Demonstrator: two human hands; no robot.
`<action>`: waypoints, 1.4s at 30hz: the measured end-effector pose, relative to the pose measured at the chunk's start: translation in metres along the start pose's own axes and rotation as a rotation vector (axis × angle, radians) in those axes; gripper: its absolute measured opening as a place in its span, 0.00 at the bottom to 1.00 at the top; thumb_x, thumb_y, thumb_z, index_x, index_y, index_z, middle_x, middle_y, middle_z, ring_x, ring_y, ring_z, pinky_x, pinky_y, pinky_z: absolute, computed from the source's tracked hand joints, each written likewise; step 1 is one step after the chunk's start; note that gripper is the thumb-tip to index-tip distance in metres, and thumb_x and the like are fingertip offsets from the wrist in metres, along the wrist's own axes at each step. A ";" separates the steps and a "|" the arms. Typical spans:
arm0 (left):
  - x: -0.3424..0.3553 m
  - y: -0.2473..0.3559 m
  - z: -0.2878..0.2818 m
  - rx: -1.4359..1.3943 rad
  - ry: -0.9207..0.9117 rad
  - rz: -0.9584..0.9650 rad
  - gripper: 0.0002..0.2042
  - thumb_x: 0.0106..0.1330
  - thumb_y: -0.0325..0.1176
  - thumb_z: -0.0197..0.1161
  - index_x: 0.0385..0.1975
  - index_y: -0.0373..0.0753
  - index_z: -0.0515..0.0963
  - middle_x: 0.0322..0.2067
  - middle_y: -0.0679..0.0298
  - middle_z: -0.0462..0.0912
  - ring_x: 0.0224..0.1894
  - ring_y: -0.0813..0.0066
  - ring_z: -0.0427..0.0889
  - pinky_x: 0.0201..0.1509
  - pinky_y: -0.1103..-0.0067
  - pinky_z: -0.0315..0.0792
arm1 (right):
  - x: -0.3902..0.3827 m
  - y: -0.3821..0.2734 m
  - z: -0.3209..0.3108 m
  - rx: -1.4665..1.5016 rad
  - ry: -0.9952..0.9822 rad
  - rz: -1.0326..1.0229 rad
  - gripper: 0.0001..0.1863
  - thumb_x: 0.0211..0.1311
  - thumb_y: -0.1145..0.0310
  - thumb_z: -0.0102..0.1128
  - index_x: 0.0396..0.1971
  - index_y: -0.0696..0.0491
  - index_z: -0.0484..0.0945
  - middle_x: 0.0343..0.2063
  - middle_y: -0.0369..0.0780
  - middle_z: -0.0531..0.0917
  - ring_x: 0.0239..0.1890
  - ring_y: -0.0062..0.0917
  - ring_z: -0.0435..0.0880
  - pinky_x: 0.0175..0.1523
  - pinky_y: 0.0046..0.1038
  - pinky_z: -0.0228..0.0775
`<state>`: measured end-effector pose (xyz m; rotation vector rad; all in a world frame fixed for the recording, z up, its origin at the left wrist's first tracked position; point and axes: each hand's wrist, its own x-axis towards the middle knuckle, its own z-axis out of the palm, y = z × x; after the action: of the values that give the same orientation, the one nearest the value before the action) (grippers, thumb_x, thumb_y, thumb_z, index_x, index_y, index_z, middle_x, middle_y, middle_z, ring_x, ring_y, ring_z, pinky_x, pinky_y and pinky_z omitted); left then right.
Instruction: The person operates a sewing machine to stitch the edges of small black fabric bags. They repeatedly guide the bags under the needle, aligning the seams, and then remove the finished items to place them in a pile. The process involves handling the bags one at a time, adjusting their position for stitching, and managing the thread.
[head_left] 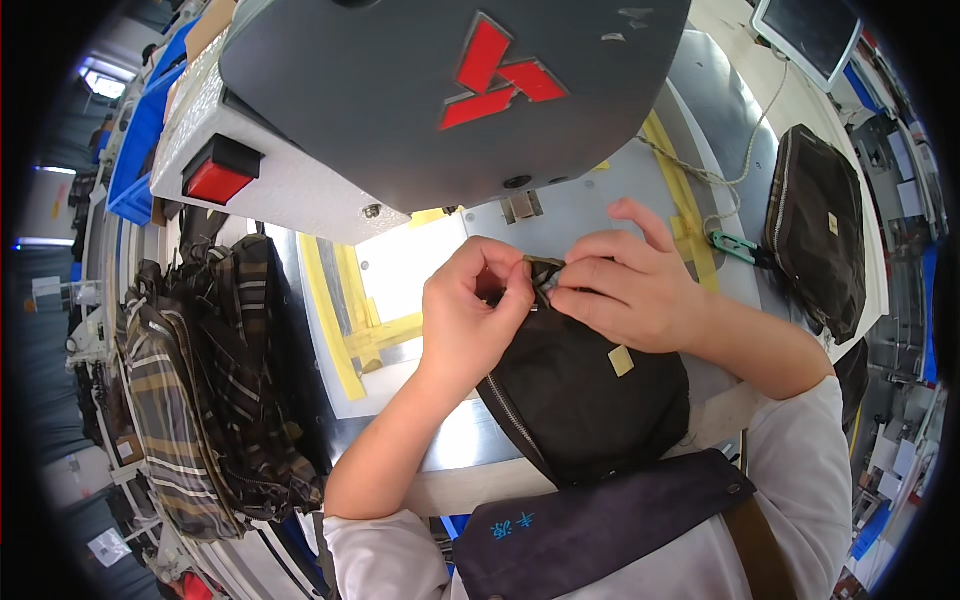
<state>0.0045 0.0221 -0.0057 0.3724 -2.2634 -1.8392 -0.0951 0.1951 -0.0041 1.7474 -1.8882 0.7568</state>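
Observation:
A dark fabric bag piece (590, 400) with a zipper along its left edge and a small yellow tag lies in front of me, reaching over the table's near edge. My left hand (475, 310) pinches its top corner between thumb and forefinger. Close beside it, my right hand (630, 285) has thumb and fingertips pressed on the same corner, with one finger raised. What exactly sits between the fingertips is partly hidden. Just beyond both hands is the dark grey sewing machine head (400, 110) with a red emblem.
Plaid backpacks (190, 390) are piled at the left. A second dark bag piece (820, 235) lies at the right beside green-handled thread snips (735, 245). Yellow tape (340, 340) marks the metal machine bed. A red switch (220, 172) and a screen (810, 35) stand farther back.

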 end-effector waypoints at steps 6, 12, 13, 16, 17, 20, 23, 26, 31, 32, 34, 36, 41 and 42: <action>0.006 0.002 -0.011 -0.344 -0.236 -0.034 0.06 0.61 0.22 0.62 0.36 0.33 0.74 0.28 0.65 0.79 0.33 0.82 0.79 0.41 0.84 0.73 | 0.002 0.006 -0.001 0.012 0.049 0.105 0.05 0.47 0.69 0.66 0.26 0.46 0.81 0.27 0.28 0.76 0.42 0.21 0.75 0.60 0.45 0.61; 0.004 -0.005 -0.010 -0.050 -0.177 -0.018 0.07 0.58 0.19 0.64 0.34 0.34 0.76 0.34 0.63 0.79 0.37 0.80 0.80 0.42 0.82 0.74 | -0.004 0.005 -0.002 -0.081 0.046 0.057 0.05 0.47 0.68 0.64 0.27 0.46 0.81 0.30 0.29 0.78 0.43 0.21 0.76 0.60 0.45 0.61; 0.003 -0.008 -0.008 -0.048 -0.125 0.001 0.08 0.56 0.17 0.64 0.34 0.34 0.76 0.34 0.64 0.79 0.37 0.79 0.79 0.42 0.82 0.74 | -0.006 0.003 0.000 -0.128 0.050 0.012 0.05 0.47 0.68 0.64 0.28 0.46 0.81 0.31 0.29 0.79 0.43 0.21 0.76 0.60 0.45 0.61; 0.002 -0.011 -0.001 0.118 0.018 0.154 0.12 0.50 0.14 0.66 0.34 0.35 0.77 0.34 0.64 0.79 0.37 0.77 0.80 0.43 0.82 0.74 | -0.004 0.002 0.006 -0.209 0.081 -0.124 0.06 0.47 0.68 0.63 0.28 0.46 0.81 0.32 0.29 0.80 0.44 0.21 0.77 0.60 0.45 0.60; 0.002 -0.008 0.000 0.279 0.056 0.270 0.13 0.49 0.15 0.67 0.34 0.36 0.77 0.34 0.63 0.80 0.37 0.75 0.81 0.42 0.82 0.74 | -0.003 0.002 0.007 -0.169 0.090 -0.073 0.06 0.46 0.68 0.64 0.27 0.46 0.81 0.32 0.29 0.80 0.44 0.22 0.77 0.61 0.45 0.59; 0.001 -0.005 0.005 0.478 0.118 0.502 0.15 0.45 0.15 0.69 0.32 0.38 0.78 0.34 0.62 0.80 0.34 0.70 0.82 0.37 0.82 0.76 | -0.002 0.004 0.009 -0.078 0.121 0.028 0.06 0.45 0.68 0.64 0.27 0.45 0.81 0.31 0.29 0.79 0.44 0.22 0.77 0.61 0.45 0.59; 0.002 -0.011 0.004 0.565 0.129 0.673 0.16 0.42 0.18 0.69 0.32 0.41 0.78 0.35 0.67 0.78 0.28 0.71 0.80 0.28 0.80 0.75 | -0.002 0.003 0.005 -0.059 0.138 0.027 0.05 0.45 0.68 0.65 0.26 0.45 0.80 0.31 0.29 0.79 0.44 0.22 0.77 0.62 0.45 0.58; 0.002 -0.015 0.001 0.677 0.100 0.791 0.15 0.42 0.22 0.68 0.32 0.43 0.78 0.34 0.69 0.77 0.25 0.75 0.79 0.22 0.81 0.72 | -0.007 -0.004 0.004 0.006 0.105 0.043 0.05 0.45 0.68 0.66 0.25 0.46 0.80 0.30 0.29 0.78 0.44 0.23 0.77 0.62 0.47 0.58; 0.006 -0.012 0.003 0.722 0.095 0.918 0.12 0.44 0.24 0.66 0.31 0.42 0.78 0.31 0.70 0.75 0.26 0.76 0.77 0.21 0.81 0.70 | 0.018 -0.009 -0.016 0.216 0.023 0.384 0.03 0.48 0.70 0.63 0.23 0.50 0.78 0.27 0.32 0.78 0.39 0.30 0.78 0.61 0.43 0.60; 0.005 -0.012 0.004 0.725 0.101 0.935 0.12 0.44 0.24 0.66 0.30 0.42 0.78 0.31 0.70 0.75 0.26 0.76 0.77 0.21 0.81 0.69 | 0.023 -0.007 -0.019 0.249 -0.041 0.451 0.03 0.49 0.71 0.62 0.23 0.51 0.77 0.26 0.33 0.77 0.38 0.31 0.78 0.60 0.42 0.61; 0.004 -0.011 0.004 0.735 0.090 0.945 0.11 0.44 0.24 0.65 0.29 0.41 0.78 0.30 0.69 0.74 0.26 0.76 0.76 0.21 0.81 0.69 | 0.026 0.008 -0.020 0.326 -0.327 0.489 0.03 0.50 0.74 0.60 0.25 0.53 0.76 0.25 0.37 0.76 0.35 0.33 0.77 0.60 0.39 0.61; 0.003 -0.010 0.006 0.749 0.067 0.959 0.09 0.44 0.24 0.65 0.28 0.41 0.77 0.28 0.68 0.74 0.26 0.75 0.76 0.21 0.81 0.69 | 0.030 0.016 -0.018 0.390 -0.466 0.520 0.04 0.51 0.73 0.60 0.23 0.55 0.73 0.23 0.39 0.75 0.30 0.34 0.75 0.58 0.36 0.63; 0.001 -0.010 0.004 0.683 0.067 0.818 0.12 0.40 0.22 0.67 0.26 0.40 0.77 0.26 0.67 0.74 0.25 0.71 0.76 0.22 0.79 0.70 | 0.029 0.009 0.004 0.313 -0.224 0.383 0.05 0.50 0.70 0.61 0.20 0.54 0.75 0.21 0.37 0.77 0.26 0.33 0.75 0.54 0.38 0.65; 0.001 -0.011 0.003 0.653 0.102 0.784 0.13 0.38 0.22 0.68 0.26 0.40 0.77 0.26 0.66 0.74 0.24 0.71 0.76 0.22 0.79 0.70 | 0.026 0.006 0.003 0.240 -0.163 0.324 0.05 0.50 0.70 0.61 0.21 0.54 0.76 0.22 0.36 0.77 0.27 0.32 0.76 0.55 0.40 0.64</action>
<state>0.0036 0.0223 -0.0172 -0.3037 -2.3778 -0.6814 -0.1038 0.1739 0.0106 1.7042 -2.3086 1.0227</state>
